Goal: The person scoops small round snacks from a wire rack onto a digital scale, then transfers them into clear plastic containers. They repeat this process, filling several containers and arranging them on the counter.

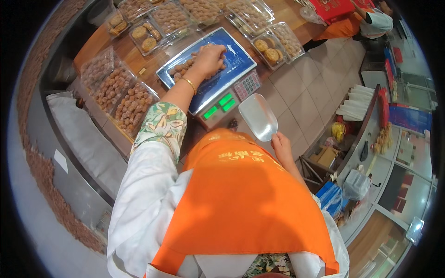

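My left hand, a gold bangle on its wrist, is over the blue platform of a weighing scale. Its fingers are bent downward and closed around small brown round snacks; the fingertips are partly hidden. More of these brown snacks lie under and beside the hand, in what looks like clear plastic. Lit green displays and a keypad face me on the scale's near side. To the right of the scale, my right hand grips a shiny metal scoop by its handle. The scoop looks bare inside.
Clear boxes of brown snacks stand left of the scale. Behind it are more clear boxes and boxed round cookies on the wooden table. Another person is at the far right. A shelf unit stands right.
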Motion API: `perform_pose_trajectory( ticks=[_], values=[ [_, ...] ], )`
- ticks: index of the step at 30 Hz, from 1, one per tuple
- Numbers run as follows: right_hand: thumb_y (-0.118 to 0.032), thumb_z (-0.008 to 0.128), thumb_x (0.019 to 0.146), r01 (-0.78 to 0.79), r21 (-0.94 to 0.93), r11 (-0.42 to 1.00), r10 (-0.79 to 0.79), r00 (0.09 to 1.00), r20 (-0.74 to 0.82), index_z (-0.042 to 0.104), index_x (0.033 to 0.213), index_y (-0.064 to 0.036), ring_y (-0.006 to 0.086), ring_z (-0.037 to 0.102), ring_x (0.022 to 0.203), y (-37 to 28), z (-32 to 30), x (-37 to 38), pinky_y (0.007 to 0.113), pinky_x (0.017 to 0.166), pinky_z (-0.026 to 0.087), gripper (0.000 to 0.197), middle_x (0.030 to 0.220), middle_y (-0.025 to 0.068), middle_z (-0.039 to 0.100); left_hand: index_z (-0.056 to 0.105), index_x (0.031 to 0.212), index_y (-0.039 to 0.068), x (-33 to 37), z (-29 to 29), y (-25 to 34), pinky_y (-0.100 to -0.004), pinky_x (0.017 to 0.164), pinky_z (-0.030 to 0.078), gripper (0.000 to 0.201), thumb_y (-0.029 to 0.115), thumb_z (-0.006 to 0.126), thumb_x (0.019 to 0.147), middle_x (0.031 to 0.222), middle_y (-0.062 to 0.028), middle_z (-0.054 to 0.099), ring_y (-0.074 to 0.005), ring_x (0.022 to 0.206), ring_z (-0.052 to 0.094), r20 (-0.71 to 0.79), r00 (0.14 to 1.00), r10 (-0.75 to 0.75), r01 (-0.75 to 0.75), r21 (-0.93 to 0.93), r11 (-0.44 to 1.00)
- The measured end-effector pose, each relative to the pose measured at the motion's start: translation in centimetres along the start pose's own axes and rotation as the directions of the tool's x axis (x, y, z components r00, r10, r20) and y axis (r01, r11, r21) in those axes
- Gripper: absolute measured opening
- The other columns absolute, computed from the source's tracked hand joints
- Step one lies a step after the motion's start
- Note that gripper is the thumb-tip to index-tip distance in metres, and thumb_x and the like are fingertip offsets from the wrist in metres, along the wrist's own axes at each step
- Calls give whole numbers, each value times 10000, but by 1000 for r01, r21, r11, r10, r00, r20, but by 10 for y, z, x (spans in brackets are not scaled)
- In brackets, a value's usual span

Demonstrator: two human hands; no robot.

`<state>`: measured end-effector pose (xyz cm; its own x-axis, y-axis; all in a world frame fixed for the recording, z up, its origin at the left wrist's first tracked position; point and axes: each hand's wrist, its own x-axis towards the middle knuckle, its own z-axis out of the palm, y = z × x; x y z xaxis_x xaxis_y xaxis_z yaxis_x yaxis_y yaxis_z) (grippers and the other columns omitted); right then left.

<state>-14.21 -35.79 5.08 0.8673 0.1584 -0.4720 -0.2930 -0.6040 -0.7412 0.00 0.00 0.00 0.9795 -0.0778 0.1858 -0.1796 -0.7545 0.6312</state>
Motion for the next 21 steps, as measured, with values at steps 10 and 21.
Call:
perform_pose_trajectory(
  ticks=[10, 21],
  values=[
    [-232, 447, 856, -27, -1, 1000, 27, 999, -23, 473, 682, 13, 105, 425, 507, 6, 3, -9, 271, 485, 359, 302, 541, 38, 465, 585, 804, 105, 10, 5, -5, -399, 781, 359, 107, 130, 528, 717, 799, -65, 593, -264, 867, 529, 97, 994, 50, -71, 230, 971],
    [-207, 443, 864, -42, 26, 999, 43, 999, -15, 489, 721, 7, 84, 395, 511, 4, 5, -12, 250, 482, 332, 261, 554, 7, 438, 580, 813, 90, 23, -4, -2, -385, 741, 394, 170, 153, 663, 679, 771, -65, 589, -275, 863, 540, 190, 947, 261, -295, 183, 938]
  ],
)
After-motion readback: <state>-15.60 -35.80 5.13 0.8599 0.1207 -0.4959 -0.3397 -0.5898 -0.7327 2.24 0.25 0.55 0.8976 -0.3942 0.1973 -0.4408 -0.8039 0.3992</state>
